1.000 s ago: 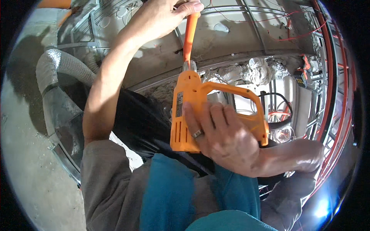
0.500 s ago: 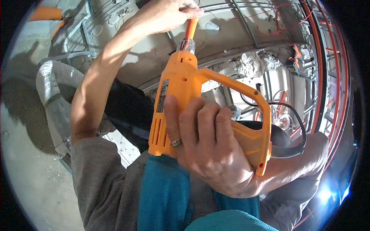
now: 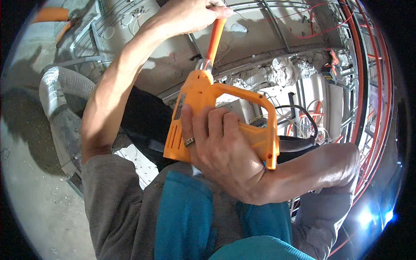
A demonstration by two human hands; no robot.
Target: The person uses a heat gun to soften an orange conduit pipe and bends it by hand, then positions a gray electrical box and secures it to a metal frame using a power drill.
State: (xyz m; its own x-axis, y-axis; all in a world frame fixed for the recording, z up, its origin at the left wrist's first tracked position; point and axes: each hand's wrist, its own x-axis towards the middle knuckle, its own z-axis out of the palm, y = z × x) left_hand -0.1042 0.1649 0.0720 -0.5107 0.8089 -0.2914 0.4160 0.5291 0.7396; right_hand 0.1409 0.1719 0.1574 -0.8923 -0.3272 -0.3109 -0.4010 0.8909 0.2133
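Drawn back from my left hand [image 3: 190,16], the orange heat gun [image 3: 197,92] sat gripped in my right hand [image 3: 223,145]; the left pinched the orange tube [image 3: 215,38] beyond its nozzle [image 3: 203,65].

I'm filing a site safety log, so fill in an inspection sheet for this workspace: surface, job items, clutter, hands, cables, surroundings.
Surface: grey floor at left, with a dark patch; shadow or stain, cannot tell.
Job items: orange power tool, nozzle end pointing away from the wearer; slim orange tube running up from the nozzle area, contact with the nozzle unclear.
Clutter: red and black tool at far right; silvery flexible duct at left.
Hands: left hand pinches the tube's far end; right hand grips the power tool's body.
Cables: black cord looping beyond the tool's handle.
Surroundings: metal framing at top; bright light at lower right.
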